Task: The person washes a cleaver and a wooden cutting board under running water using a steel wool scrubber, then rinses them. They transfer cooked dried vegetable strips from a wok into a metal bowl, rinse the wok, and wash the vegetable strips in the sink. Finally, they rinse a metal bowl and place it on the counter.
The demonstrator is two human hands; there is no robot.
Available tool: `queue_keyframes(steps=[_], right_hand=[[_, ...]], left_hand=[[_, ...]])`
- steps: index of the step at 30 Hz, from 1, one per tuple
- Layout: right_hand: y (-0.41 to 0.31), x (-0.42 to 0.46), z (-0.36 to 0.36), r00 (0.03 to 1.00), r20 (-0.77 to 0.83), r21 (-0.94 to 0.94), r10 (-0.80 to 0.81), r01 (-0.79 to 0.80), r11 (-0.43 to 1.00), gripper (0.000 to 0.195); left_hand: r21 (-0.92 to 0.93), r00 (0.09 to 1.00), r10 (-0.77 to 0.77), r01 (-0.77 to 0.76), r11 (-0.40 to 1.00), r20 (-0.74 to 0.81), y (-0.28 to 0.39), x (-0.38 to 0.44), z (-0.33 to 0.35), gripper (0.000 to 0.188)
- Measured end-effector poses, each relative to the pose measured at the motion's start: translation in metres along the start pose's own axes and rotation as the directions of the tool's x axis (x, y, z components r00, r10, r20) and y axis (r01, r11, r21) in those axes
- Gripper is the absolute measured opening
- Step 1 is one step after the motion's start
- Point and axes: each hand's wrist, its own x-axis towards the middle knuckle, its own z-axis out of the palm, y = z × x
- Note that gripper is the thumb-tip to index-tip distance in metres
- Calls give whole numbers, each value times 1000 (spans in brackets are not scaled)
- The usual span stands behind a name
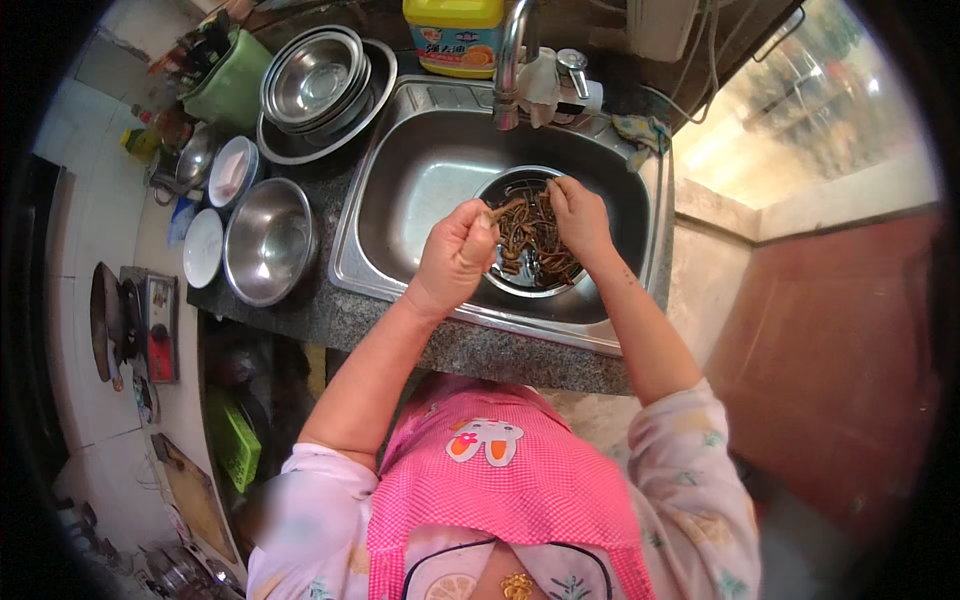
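A round metal bowl [529,291] stands in the right half of the stainless steel sink [420,202]. Dark, wet brown strands [531,232], perhaps a dried vegetable or root, lie in shallow water inside it. At the bowl's left side, my left hand [459,251] pinches one lighter brown strand [508,210] between thumb and fingers, the strand's free end pointing over the bowl. My right hand [581,219] is at the bowl's right side, fingertips bent down near the far rim. Whether those fingers grip a strand is hidden.
The faucet [510,75] reaches over the sink's back edge, beside a yellow detergent jug [454,45]. Left on the granite counter [352,315] are stacked metal bowls [315,82], a single metal bowl [270,240] and a white dish [203,247]. A cloth [641,135] lies at the back right corner.
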Motion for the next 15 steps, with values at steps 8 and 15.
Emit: queue_keyframes(steps=[8, 15], right_hand=[[43, -24, 31, 896, 326, -544, -302, 439, 715, 49], [-22, -77, 16, 924, 379, 350, 54, -197, 916, 34]], left_hand=[[-127, 972, -228, 219, 967, -55, 15, -79, -52, 23], [99, 921, -385, 390, 915, -63, 23, -218, -117, 28]])
